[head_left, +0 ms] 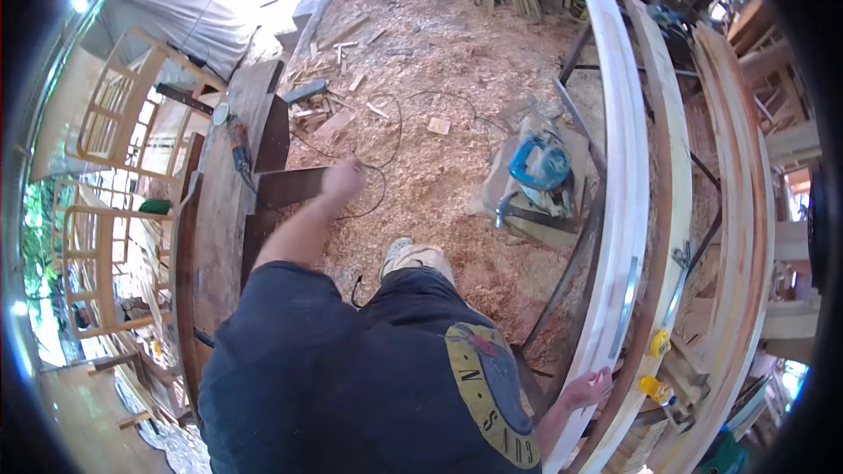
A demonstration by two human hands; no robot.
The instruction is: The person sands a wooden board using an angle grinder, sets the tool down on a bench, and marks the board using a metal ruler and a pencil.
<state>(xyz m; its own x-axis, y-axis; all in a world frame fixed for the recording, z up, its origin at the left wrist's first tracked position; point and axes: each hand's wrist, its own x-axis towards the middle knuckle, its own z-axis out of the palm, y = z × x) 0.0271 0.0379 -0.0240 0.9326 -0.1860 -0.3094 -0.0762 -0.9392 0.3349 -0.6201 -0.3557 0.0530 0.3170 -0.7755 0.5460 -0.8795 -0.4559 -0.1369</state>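
pale plank (622,149) prob. heavy, stiff; hold edges nr. middle. r. grip (583,391) over it, l. grip (344,178) off; can't tell if either's closed.

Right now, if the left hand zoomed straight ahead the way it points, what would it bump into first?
Probably the black cord on the wood shavings: it comes first ahead of the left hand. The hand's height is unclear, so it might pass over.

The plank (625,158) is whitish, the power tool (546,165) blue.
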